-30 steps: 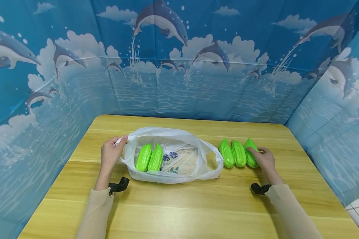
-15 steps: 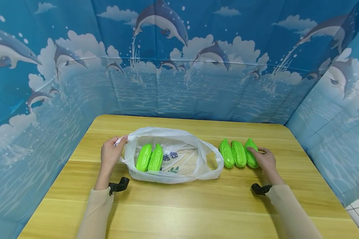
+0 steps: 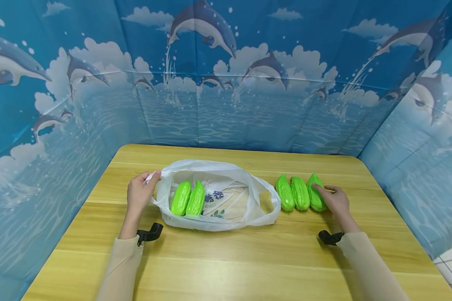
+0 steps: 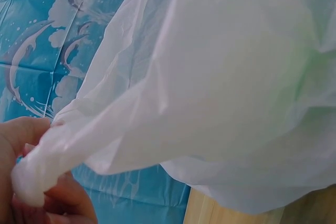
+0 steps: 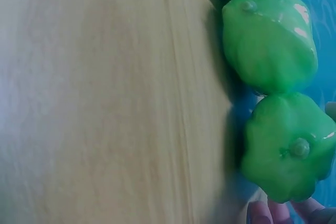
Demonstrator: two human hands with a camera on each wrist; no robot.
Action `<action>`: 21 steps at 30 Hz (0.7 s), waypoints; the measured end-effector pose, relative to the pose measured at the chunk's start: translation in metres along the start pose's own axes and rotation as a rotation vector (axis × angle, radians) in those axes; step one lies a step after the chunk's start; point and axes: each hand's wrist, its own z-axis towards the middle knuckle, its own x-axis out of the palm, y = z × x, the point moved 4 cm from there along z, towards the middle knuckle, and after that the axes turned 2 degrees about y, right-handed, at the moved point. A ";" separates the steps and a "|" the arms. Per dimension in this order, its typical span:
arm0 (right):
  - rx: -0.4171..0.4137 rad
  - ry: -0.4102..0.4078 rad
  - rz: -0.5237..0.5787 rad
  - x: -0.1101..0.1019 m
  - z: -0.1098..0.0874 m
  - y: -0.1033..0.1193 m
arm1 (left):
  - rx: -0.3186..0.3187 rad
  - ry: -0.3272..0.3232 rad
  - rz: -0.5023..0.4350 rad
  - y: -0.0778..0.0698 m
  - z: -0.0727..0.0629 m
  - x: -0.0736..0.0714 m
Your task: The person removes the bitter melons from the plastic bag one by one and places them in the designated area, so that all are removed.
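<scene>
A white plastic bag (image 3: 211, 225) lies with its mouth open on the table. My left hand (image 3: 139, 194) grips its left handle, which bunches between thumb and fingers in the left wrist view. Inside the bag, two green bitter melons (image 3: 188, 198) lie side by side at the left end. To the right of the bag, three more stand in a row. My right hand (image 3: 335, 202) holds the rightmost bitter melon (image 5: 283, 145), thumb on one side and fingers on the other. The middle bitter melon (image 3: 300, 193) and the left one (image 3: 285, 193) lie close beside it.
The wooden table (image 3: 226, 267) carries everything. A blue curtain with dolphins (image 3: 226, 113) hangs along its back and sides. The bag's right handle loop (image 3: 276, 205) reaches close to the row of bitter melons. A black wrist camera (image 3: 150, 233) sits on my left wrist.
My right hand and wrist have shifted very slightly to the right, still at the rightmost bitter melon. The bag, the left hand and the other bitter melons look unchanged.
</scene>
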 end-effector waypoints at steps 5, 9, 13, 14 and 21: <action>-0.018 0.001 0.006 -0.003 0.000 0.003 | 0.007 -0.005 0.007 0.000 0.000 0.000; -0.021 -0.026 0.019 -0.006 0.001 0.006 | 0.018 -0.008 0.003 0.000 0.001 0.000; -0.036 -0.089 0.015 -0.009 -0.001 0.012 | 0.020 -0.007 -0.001 0.000 0.001 0.001; -0.044 -0.106 0.019 -0.010 -0.001 0.014 | 0.019 -0.006 -0.002 0.000 0.001 0.001; -0.113 -0.190 0.033 -0.016 0.005 0.018 | 0.010 -0.003 0.000 0.000 0.000 0.001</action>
